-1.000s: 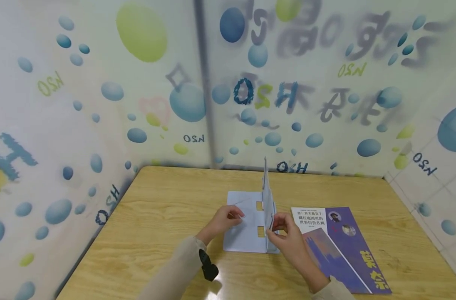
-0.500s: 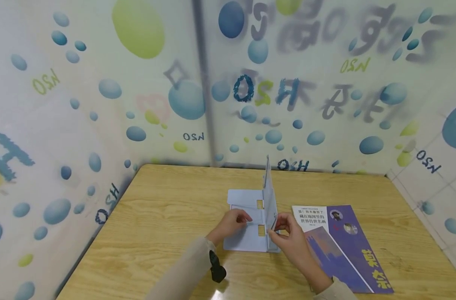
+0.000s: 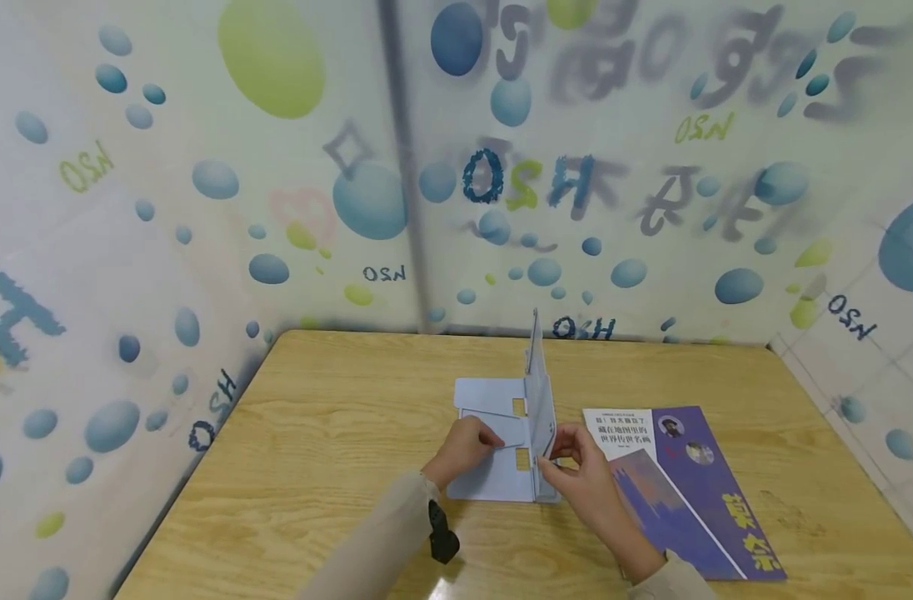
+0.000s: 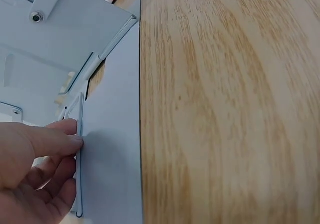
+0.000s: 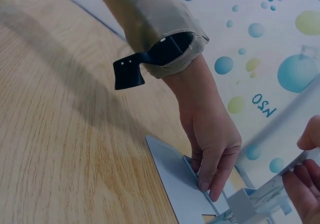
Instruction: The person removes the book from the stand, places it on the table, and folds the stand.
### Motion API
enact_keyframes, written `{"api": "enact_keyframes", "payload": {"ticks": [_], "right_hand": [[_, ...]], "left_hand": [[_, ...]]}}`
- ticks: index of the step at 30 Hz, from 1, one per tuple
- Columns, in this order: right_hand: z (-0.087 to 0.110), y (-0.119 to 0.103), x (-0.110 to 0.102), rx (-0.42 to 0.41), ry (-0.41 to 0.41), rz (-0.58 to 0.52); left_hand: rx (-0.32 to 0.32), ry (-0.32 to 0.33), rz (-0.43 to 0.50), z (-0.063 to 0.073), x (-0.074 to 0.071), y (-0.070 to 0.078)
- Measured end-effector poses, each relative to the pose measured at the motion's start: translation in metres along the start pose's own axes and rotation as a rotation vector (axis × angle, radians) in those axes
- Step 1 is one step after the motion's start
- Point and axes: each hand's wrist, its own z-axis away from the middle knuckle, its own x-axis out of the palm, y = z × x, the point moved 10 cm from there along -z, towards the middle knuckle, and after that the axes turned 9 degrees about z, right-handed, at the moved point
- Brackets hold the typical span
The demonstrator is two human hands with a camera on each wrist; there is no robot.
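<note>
A light blue folding stand (image 3: 475, 487), which looks like a metal book stand, lies with its base flat on the table and its panel (image 3: 541, 396) upright. In the head view, my left hand (image 3: 467, 448) is over the base. Its thumb and fingers pinch the edge of a thin flap (image 4: 80, 176), which is tilted up from the base in the left wrist view. My right hand (image 3: 582, 471) grips the near lower edge of the upright panel between thumb and fingers. At the right edge of the right wrist view, part of this right hand (image 5: 306, 184) shows on the panel.
Right of the stand lies a purple and white book (image 3: 715, 492), close to my right forearm. The wooden table (image 3: 336, 417) meets patterned walls (image 3: 351, 208) at the back and sides. A black wrist strap with a camera (image 3: 441, 533) sits on my left sleeve.
My left hand has moved a little right, toward the upright panel, and the flap it pinches has risen from the base. The right hand keeps its grip, and the panel leans slightly differently.
</note>
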Motion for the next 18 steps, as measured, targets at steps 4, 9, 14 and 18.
{"api": "enact_keyframes", "payload": {"ticks": [4,9,14,18], "right_hand": [[-0.0001,0.0004,0.0002,-0.005,0.006,-0.006],[-0.0002,-0.0001,-0.0002,-0.008,0.014,-0.012],[-0.0004,0.0016,0.0011,0.004,0.009,-0.014],[0.0001,0.0019,0.0022,0.020,0.003,-0.013]], "left_hand": [[0.004,-0.008,-0.006,0.0007,0.0000,0.0000],[0.012,-0.041,-0.009,0.0030,0.0003,0.0038],[-0.018,-0.078,0.005,0.0049,0.0002,0.0055],[-0.027,-0.124,0.017,0.0038,-0.0010,0.0075]]}}
